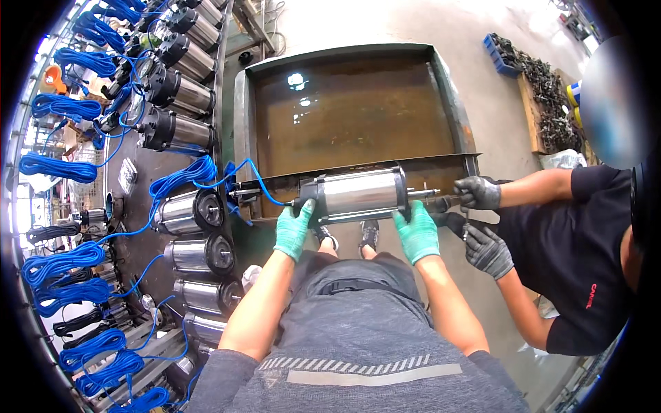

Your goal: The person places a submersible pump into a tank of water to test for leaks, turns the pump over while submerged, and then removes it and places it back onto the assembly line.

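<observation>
A pump motor (361, 193) with a shiny steel barrel and black end pieces lies sideways before me, over the near part of a metal tank. My left hand (292, 230), in a green glove, grips its black left end, thumb on top. Around its right end closes my right hand (418, 234), also green-gloved; the fingers underneath are hidden. From the left end a blue cable (258, 180) runs to a coil at the left. A thin shaft (425, 192) sticks out at the right, close to a co-worker's grey-gloved hand (478, 193).
Brownish water fills the metal tank (242, 117) ahead. On the left bench stand more steel motors (189, 210) and several blue cable coils (65, 268). The co-worker's other gloved hand (489, 251) is at my right, by a dark part. A wooden crate (530, 113) lies far right.
</observation>
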Demonstrator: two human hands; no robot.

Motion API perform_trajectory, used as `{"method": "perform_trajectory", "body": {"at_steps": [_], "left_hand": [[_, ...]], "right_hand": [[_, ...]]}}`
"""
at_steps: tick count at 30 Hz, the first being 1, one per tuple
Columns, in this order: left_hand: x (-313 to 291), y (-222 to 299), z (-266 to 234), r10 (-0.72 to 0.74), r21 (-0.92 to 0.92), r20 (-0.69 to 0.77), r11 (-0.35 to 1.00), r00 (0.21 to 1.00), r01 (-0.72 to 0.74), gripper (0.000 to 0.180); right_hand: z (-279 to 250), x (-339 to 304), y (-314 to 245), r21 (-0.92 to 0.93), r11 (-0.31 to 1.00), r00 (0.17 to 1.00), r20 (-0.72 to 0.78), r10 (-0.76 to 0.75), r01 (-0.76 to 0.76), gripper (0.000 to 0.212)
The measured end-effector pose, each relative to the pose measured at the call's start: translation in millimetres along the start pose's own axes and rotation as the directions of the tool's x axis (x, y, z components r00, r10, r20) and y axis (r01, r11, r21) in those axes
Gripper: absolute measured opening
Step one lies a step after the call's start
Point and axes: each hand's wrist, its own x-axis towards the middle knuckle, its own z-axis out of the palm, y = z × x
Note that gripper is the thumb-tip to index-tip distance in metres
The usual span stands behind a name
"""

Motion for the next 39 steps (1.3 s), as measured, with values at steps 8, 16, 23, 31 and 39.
{"method": "perform_trajectory", "body": {"at_steps": [8,16,23,31,39], "left_hand": [[0,-16,-11,-0.029,0.123,0.022,0.992,0.999,0.026,0.046],[7,-23,-5,-0.021,-0.054,0.16,0.998,0.987,0.03,0.056],[14,-24,-2,0.069,-0.22,0.212,0.975,0.975,-0.021,0.041],[10,-9,-6,0.058,-0.089,0.165,0.995,0.985,-0.044,0.042],[15,-20,-8,0.095,-0.044,0.162,0.995,0.982,-0.089,0.044]], "right_hand": [[4,4,0,-0.279,0.96,1.0,-0.014,-0.025,0.02,0.043],[-38,50,-13,-0.391,-0.295,0.182,0.818,-0.545,0.872,0.034],[24,6,44,-0.656,0.694,0.954,0.22,-0.203,0.298,0.045],[25,7,42,-0.408,0.904,0.991,0.064,-0.115,0.131,0.049],[33,9,61,-0.493,0.819,0.948,0.032,-0.318,0.292,0.046]]}}
